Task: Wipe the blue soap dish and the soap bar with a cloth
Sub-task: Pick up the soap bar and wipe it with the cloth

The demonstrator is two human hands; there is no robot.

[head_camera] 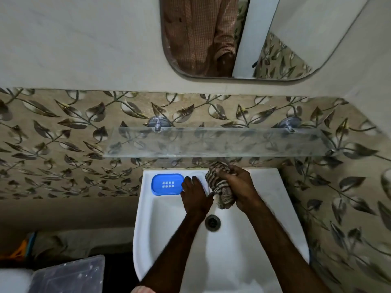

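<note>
Soap dish (pixel 167 184): blue plastic, rounded rectangle, slotted floor, on back-left rim of glossy white sink (pixel 264 185) | left hand (pixel 194 195): flat, fingers straight, just beside dish | right hand (pixel 239 187): fingers curled tight round bunched, striped, coarse-woven cloth (pixel 214 182)

1. One wide-angle view, worn on the head, looks forward and steeply down, close over the sink (pixel 232 261) at 6 o'clock.
2. It faces the wall: glass shelf (pixel 211 142) at centre, mirror (pixel 211 39) at 12 o'clock.

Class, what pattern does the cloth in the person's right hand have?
The cloth has brown-and-beige stripes; head view.
</note>
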